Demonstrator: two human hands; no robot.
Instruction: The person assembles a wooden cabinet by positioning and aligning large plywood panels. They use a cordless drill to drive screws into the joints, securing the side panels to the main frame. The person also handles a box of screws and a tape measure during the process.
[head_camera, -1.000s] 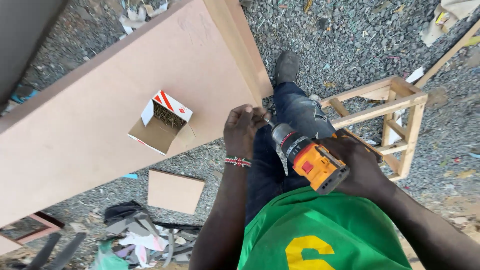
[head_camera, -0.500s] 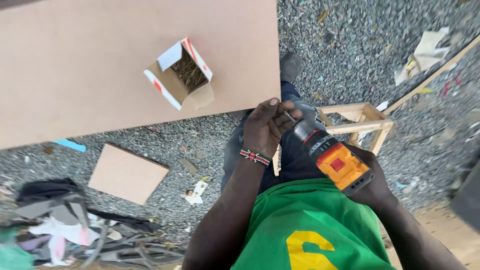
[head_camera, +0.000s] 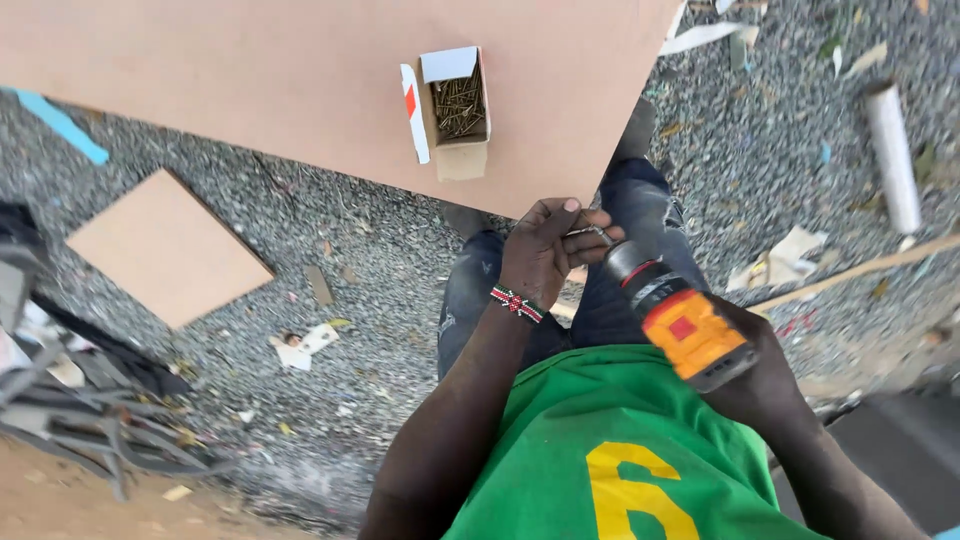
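Note:
My right hand (head_camera: 765, 385) grips an orange and black cordless drill (head_camera: 675, 320), its nose pointing up and left toward my left hand (head_camera: 550, 250). The left hand's fingers pinch something small at the drill's tip, likely a screw or bit; it is too small to tell which. A beaded bracelet (head_camera: 516, 303) circles the left wrist. Just beyond the hands lies a large brown board (head_camera: 250, 80), and on it stands an open cardboard box (head_camera: 458, 112) holding several screws.
Grey gravel (head_camera: 360, 260) covers the ground. A small square board (head_camera: 165, 245) lies at the left, a tangle of scrap metal and rags (head_camera: 90, 400) at the lower left, a white tube (head_camera: 893, 155) at the right, and a wooden strip (head_camera: 860, 268) beside my legs.
The view has swung, so the board and screw box now sit straight ahead and the wooden stool is out of sight. My left hand stays at the drill's tip.

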